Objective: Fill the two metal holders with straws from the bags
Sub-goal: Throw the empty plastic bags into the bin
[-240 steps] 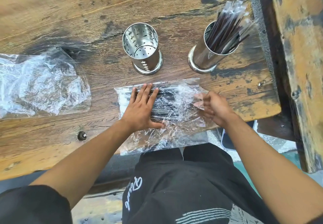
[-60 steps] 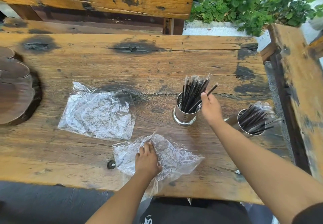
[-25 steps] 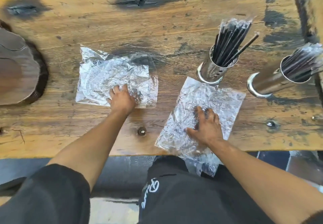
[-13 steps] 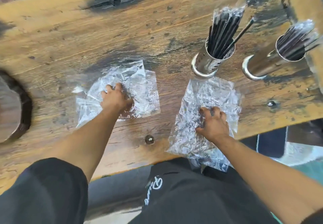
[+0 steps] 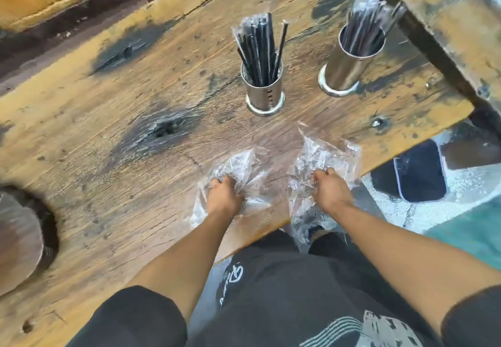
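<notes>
Fingers of my left hand [image 5: 223, 193] are curled tight into a crumpled clear plastic bag [image 5: 238, 168], and the fingers of my right hand [image 5: 329, 188] are closed the same way on a second clear plastic bag [image 5: 322, 154]. Both bags lie on the wooden tabletop [image 5: 135, 119] near its front edge; the lower end of the right one hangs over that edge, above my dark shorts [image 5: 298, 292]. I see no straws inside either bag. Beyond the hands stand the two metal holders. The nearer holder [image 5: 264, 94] is upright and carries black straws [image 5: 261, 48]. The farther holder [image 5: 349, 62], to its right, appears tilted and also holds wrapped straws [image 5: 366, 24].
</notes>
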The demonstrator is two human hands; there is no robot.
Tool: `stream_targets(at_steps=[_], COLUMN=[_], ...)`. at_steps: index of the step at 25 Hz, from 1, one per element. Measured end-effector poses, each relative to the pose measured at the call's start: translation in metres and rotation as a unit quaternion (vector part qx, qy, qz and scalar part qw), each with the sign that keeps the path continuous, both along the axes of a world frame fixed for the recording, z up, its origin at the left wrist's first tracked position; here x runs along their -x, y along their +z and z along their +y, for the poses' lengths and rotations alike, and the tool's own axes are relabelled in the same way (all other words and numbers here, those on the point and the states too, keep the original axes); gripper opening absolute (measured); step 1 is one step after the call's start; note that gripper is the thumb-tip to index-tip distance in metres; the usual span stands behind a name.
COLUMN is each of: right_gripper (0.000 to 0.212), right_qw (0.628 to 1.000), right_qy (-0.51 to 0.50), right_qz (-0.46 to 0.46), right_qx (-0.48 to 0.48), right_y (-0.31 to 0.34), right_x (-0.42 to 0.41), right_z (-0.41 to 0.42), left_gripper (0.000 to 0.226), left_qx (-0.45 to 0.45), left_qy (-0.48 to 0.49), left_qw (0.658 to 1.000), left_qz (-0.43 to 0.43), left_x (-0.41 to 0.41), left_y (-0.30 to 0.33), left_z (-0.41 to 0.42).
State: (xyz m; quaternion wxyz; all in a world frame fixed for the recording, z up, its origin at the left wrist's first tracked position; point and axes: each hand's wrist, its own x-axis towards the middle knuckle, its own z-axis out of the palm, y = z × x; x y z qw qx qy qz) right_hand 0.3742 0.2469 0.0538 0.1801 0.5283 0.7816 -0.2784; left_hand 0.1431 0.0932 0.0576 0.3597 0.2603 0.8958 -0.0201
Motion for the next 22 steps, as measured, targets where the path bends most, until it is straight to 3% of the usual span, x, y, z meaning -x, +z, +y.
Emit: stream_targets(at_steps=[4,8,15,20,22], right_gripper=[0.033,0.025,0.028,0.028,0.038], right_qw=[0.994,0.973,0.899,0.842,0.83], right_qy=[-0.105,-0.226,-0.433,-0.528,-0.545], right_qz=[0.028,0.038,0.039,0.018,0.004], right_qx=[0.013,0.031,0.056,0.107,0.12], right_y=[0.0,0.001,-0.006,-0.021,-0.027], right_x=[-0.062,-0.143,-0.277,-0.332,-0.345], right_z=[0.026,0.052,0.089,0.104,0.114], left_gripper=[0.045,0.044,0.03,0.049,0.037], left_qx=[-0.002,-0.008,-0.021,0.015,0.014], left_qy=[-0.088,-0.174,-0.333,-0.43,-0.454], left_qw=[0.996,0.984,0.942,0.899,0.886], left_qz=[-0.023,-0.032,-0.047,-0.086,-0.096], left_x=[-0.071,-0.151,-0.29,-0.363,-0.383], left_y=[0.005,0.015,0.019,0.015,0.007], left_z=[0.067,0.147,0.269,0.32,0.344])
